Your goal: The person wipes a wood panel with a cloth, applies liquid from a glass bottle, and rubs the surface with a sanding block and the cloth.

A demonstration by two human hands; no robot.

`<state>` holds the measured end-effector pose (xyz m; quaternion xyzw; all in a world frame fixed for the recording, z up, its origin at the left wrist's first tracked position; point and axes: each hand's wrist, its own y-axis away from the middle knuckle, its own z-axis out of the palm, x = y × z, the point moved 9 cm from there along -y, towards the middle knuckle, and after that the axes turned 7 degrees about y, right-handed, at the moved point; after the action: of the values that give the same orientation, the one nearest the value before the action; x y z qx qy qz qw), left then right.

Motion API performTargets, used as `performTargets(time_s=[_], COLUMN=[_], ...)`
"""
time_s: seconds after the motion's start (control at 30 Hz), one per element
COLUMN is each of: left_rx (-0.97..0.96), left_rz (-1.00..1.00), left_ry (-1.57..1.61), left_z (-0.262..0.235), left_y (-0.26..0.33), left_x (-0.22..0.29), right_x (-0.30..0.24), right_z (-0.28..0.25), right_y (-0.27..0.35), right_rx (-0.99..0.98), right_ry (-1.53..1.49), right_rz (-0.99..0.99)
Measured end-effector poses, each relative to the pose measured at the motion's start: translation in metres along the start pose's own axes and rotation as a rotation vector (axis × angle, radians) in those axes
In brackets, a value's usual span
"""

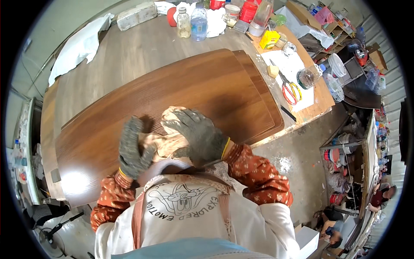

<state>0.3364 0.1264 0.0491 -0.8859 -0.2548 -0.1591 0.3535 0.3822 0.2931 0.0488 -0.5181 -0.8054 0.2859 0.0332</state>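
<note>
On the left, a white sheet [82, 45] lay over the far left corner of the tabletop [129, 54]. The large brown board [185, 86], the thing being worked on, lay flat along the tabletop's near edge, and its near left corner carried a bright patch of glare. That shine gave no safe clue to progress: from it I could not tell a finished part from an untouched one.

Next came the left hand [133, 149], gloved in grey, its thumb apart from its upright fingers at the left end of a crumpled tan cloth [161, 144]. Whether it pinched the cloth or merely touched it, I could not tell. The right hand [199, 134], gloved alike, had its fingers bent over the cloth and appeared to grasp it, bunched against the board.

With both hands and the cloth on the board, the work looked under way rather than complete. To the right, a second board [258, 80] showed as a strip underneath; most of its face was covered, so its state could not be judged. Near the tabletop's right edge, red-and-yellow scissors [290, 94] lay on white paper [307, 100], out of both hands.
</note>
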Motion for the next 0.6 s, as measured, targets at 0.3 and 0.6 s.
performTargets(time_s=[0.3,0.6], left_rx=[-0.275,0.134], left_rz=[-0.123,-0.323], left_ry=[-0.273,-0.355], left_z=[0.105,0.109], left_y=[-0.042,-0.044], left_x=[0.068,0.056], right_x=[0.158,0.330], right_z=[0.010,0.012], right_y=[-0.012,-0.026], right_rx=[-0.048,0.105], right_ry=[-0.465,-0.686], right_rz=[0.167,0.558])
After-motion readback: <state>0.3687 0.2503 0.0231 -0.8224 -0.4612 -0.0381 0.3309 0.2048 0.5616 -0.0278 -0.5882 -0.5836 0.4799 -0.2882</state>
